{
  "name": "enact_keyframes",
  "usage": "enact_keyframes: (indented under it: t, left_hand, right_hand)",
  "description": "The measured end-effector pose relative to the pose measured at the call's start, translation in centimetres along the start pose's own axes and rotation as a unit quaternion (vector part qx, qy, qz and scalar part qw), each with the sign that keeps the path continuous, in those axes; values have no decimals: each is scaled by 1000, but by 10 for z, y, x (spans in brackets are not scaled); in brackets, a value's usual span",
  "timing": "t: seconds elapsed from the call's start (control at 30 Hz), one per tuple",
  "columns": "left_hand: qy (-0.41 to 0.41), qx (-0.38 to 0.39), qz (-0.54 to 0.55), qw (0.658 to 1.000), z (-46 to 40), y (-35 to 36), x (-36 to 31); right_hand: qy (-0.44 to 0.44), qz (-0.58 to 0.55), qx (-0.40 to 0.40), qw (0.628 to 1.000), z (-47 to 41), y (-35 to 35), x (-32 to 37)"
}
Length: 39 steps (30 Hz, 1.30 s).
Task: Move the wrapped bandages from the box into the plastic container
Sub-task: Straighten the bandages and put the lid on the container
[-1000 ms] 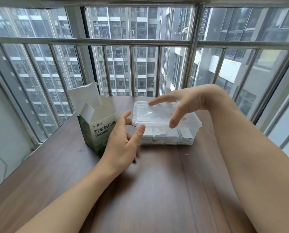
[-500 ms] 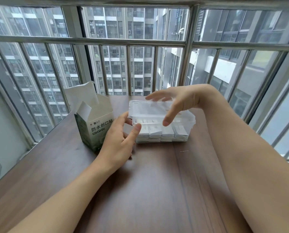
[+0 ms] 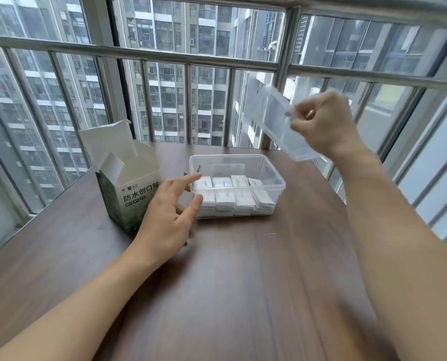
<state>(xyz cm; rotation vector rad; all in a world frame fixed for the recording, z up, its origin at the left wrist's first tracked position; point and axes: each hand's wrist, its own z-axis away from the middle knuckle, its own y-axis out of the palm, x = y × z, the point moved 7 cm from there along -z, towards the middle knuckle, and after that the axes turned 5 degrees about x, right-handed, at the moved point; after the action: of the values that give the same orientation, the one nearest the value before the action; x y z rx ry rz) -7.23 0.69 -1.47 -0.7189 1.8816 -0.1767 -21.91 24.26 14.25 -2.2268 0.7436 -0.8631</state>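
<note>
Counter (image 3: 243,282) is carrying one open cardboard box (image 3: 131,194) and one clear plastic container (image 3: 277,186). One lid (image 3: 274,118) is showing, plus two hands. Wrapped bandages (image 3: 233,196) are sitting in four front stacks; total cannot be counted.

- Plastic container (image 3: 277,185) – clear, glossy plastic
- Lid (image 3: 279,123) – same clear plastic
- Box (image 3: 128,188) – matt printed cardboard
- Bandages (image 3: 233,196) – white paper wrappers
- Table (image 3: 217,282) – smooth dark wood-grain
- Railing (image 3: 165,54) – dull grey metal

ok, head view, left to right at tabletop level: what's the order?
Open bandage box → left hand, fingers at the container's left wall → clear plastic container holding wrapped bandages → clear lid, held up off the table → right hand gripping it.
</note>
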Motion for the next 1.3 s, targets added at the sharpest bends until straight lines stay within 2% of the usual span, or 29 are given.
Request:
enact_keyframes:
  t: [0.17, 0.23, 0.5, 0.57, 0.63, 0.67, 0.7, 0.73, 0.8, 0.87, 0.93, 1.0, 1.1, 1.3]
  left_hand:
    - [-12, 15, 4, 1000, 4, 2, -3]
    - [-5, 15, -10, 1000, 4, 1, -4]
    - [26, -22, -75, 997, 5, -4, -13]
    - [28, -26, -80, 996, 6, -4, -14]
    - [28, -25, -75, 996, 7, -4, -13]
    - [32, -26, -74, 996, 7, -4, -14]
    - [37, -24, -74, 996, 8, -3, -16]
    - [35, -24, -73, 996, 7, -4, -12]
    - [50, -27, -81, 995, 9, -2, -16]
    - [57, -28, -83, 995, 10, -1, -18]
    - [59, -27, -76, 995, 10, -1, -18]
    - [61, -23, -71, 995, 10, -2, -17]
    - [68, -15, -70, 995, 9, -2, -17]
    - [71, -2, -64, 995, 8, 0, -17]
  right_hand:
    - [11, 103, 121, 987, 64, 61, -32]
    - [34, 149, 184, 971, 72, 72, -46]
    - [94, 111, 332, 932, 68, 93, -65]
    - [146, 39, 281, 948, 60, 77, -67]
    - [183, -101, 173, 962, 49, 49, -57]
    - [170, -149, 153, 962, 45, 40, -43]
    - [138, -158, 173, 962, 41, 37, -20]
    - [95, -115, 235, 960, 35, 52, 4]
    - [33, 57, 354, 933, 35, 82, 40]
    - [28, 214, 423, 880, 30, 110, 47]
    - [25, 309, 482, 819, 28, 126, 44]
    - [23, 348, 514, 784, 27, 137, 39]
    - [16, 380, 531, 757, 27, 146, 34]
    - [97, 316, 575, 748, 30, 152, 22]
